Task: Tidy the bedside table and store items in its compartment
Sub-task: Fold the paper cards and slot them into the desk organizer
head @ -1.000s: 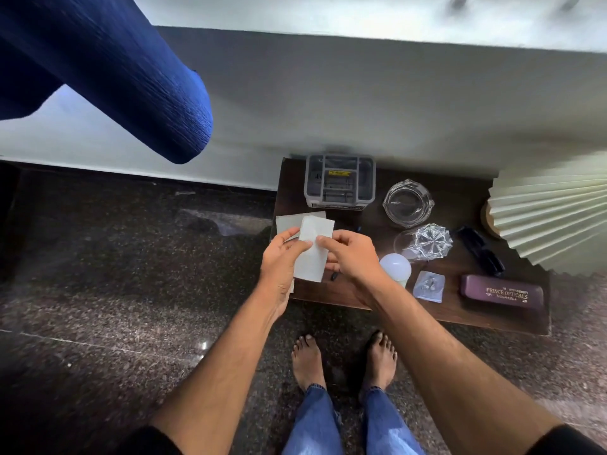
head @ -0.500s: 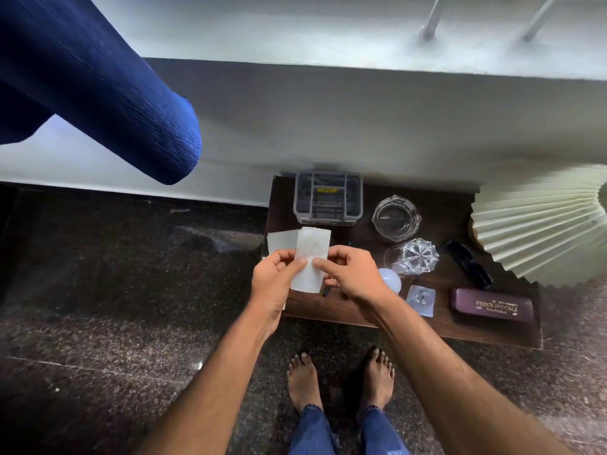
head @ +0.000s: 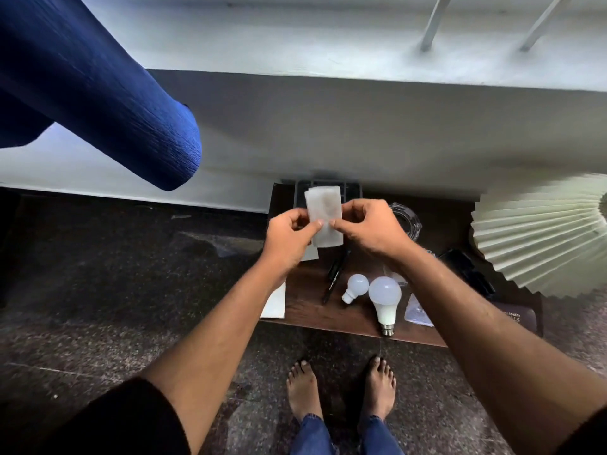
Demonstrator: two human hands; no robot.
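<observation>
hands meet above the far left part of the bedside table (head: 305, 310), both pinched on one pale slip of paper (head: 323, 205) held upright in the air — left hand (head: 287, 234) closed on its left edge with thumb and forefinger, right hand (head: 371, 229) closed on its right edge the same way. judged from how things lie, the tidying has barely begun: nearly everything sits loose on the tabletop. a black pen (head: 335, 277) lies near the middle, a small bulb (head: 356, 287) just beside a large bulb (head: 385, 298) whose base points to the near edge, and more white paper (head: 274, 303) pokes out under the left wrist at the table's left edge. all of that is left to put away, and no open compartment shows from above. much is hidden — a grey organiser box (head: 351, 188) at the far edge sits behind the slip, a glass dish (head: 409, 221) is half covered by the right hand, a clear packet (head: 417, 311) and a dark case (head: 522, 318) are cut off by the right forearm, and a black object (head: 466, 270) near the pleated lampshade (head: 538, 234) is too dark to name.
</observation>
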